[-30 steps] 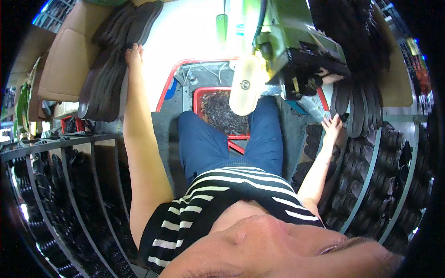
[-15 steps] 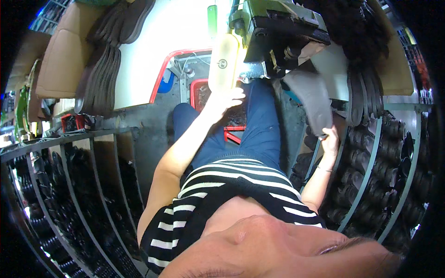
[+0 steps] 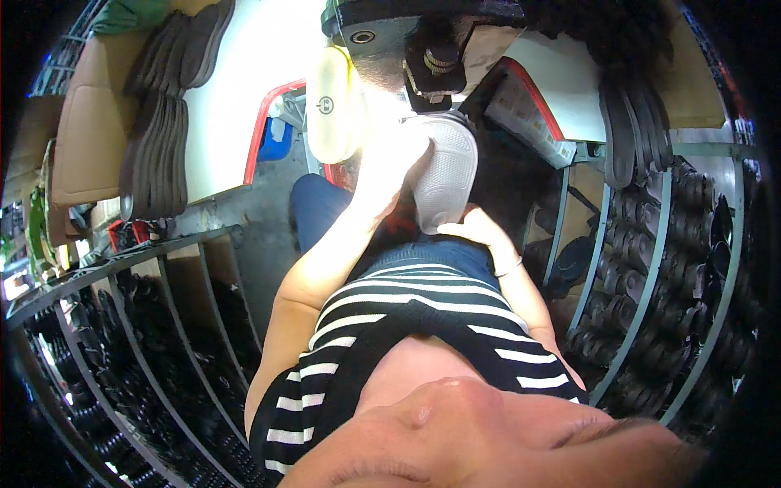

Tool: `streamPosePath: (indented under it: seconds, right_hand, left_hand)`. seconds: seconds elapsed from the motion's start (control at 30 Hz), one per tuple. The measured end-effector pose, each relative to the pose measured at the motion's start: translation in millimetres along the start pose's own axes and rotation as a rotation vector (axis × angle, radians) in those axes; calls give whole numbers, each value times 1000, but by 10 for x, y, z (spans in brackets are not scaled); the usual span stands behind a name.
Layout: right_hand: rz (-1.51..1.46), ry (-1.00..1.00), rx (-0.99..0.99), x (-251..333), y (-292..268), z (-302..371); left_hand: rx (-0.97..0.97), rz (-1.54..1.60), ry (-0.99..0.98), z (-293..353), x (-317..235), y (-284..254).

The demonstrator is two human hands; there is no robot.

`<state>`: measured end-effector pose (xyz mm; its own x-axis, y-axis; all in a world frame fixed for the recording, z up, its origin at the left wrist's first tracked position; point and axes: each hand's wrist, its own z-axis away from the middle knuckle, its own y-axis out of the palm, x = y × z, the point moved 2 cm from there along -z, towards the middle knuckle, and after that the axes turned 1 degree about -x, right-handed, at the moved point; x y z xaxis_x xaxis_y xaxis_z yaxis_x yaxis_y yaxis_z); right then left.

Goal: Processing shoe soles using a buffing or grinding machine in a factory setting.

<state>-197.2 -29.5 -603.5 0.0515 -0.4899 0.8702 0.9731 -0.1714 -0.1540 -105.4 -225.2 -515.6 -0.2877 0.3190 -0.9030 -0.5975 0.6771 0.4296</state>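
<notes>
A grey textured shoe sole [image 3: 449, 167] lies under the head of a dark sewing machine [image 3: 435, 61], its far end right at the machine's foot. My left hand [image 3: 392, 167], washed out by bright light, closes on the sole's left edge. At the near, narrower end, my right hand [image 3: 482, 231] grips the sole with its fingertips. Left of the machine is a pale yellow, long rounded piece [image 3: 327, 114] with a round dark mark; neither hand holds it.
Stacked dark soles lie on the white tabletop [image 3: 215, 134] at left [image 3: 154, 154] and hang over its right side [image 3: 622, 138]. Metal racks full of dark footwear flank me [image 3: 630, 301]. A blue container [image 3: 275, 140] is below the table's red edge.
My right hand has carried the grey sole inward from the right to the machine. My left hand, empty before, now holds its edge. The view has shifted, with the machine now nearer the middle.
</notes>
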Motion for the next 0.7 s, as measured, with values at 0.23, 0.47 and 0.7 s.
streamPosePath:
  seconds: [0.23,0.47,0.7]
  right_hand:
    - [25,25,69,-32,164,55]
    - [-147,33,-201,-134,-688,318]
    - [-196,-194,-629,153,-1395,257]
  left_hand:
    - [-73,-943,132,-57,-274,36]
    - [-26,-1100,538,49,-207,-275]
    - [-13,-649,66,166,-157,-483]
